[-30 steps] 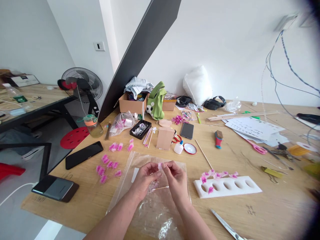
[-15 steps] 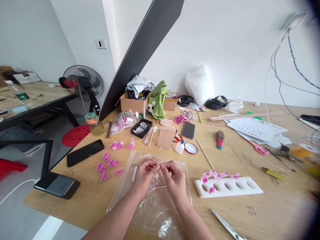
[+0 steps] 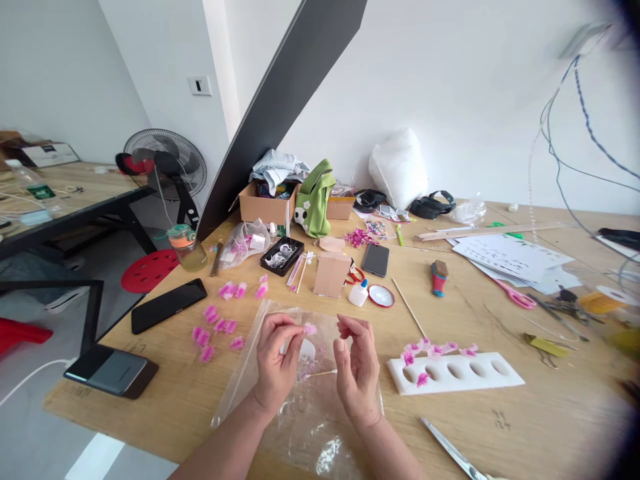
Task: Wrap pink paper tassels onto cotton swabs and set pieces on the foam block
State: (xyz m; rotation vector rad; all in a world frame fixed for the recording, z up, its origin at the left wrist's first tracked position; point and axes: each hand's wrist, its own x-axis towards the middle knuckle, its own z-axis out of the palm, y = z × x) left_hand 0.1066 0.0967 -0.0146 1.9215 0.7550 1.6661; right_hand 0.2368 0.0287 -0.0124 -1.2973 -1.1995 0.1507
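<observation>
Between the thumb and forefinger of my left hand [image 3: 277, 360] is a small pink petal piece [image 3: 310, 329], held above a clear plastic bag [image 3: 300, 427]. My right hand [image 3: 359, 370] is apart from it, fingers loosely curled and thumb separate, with nothing visible in them. Under the hands, small pale scraps [image 3: 306, 367] and a thin stick [image 3: 321, 373] lie on the bag. To the left are several pink petal clusters [image 3: 220, 325]. On the right, pink flowers [image 3: 435, 349] rest along a white foam block [image 3: 465, 377] with a row of holes.
Scissors [image 3: 450, 450] lie at the front right. A white glue bottle [image 3: 359, 293], a round red-rimmed lid [image 3: 381, 296] and a cardboard piece [image 3: 329, 275] stand beyond the bag. Phones [image 3: 170, 305] lie at left. A wooden stick [image 3: 407, 307] points toward the foam block.
My hands have moved apart. The right hand has let go and opened, while the left hand keeps the pink piece, which shows more plainly now.
</observation>
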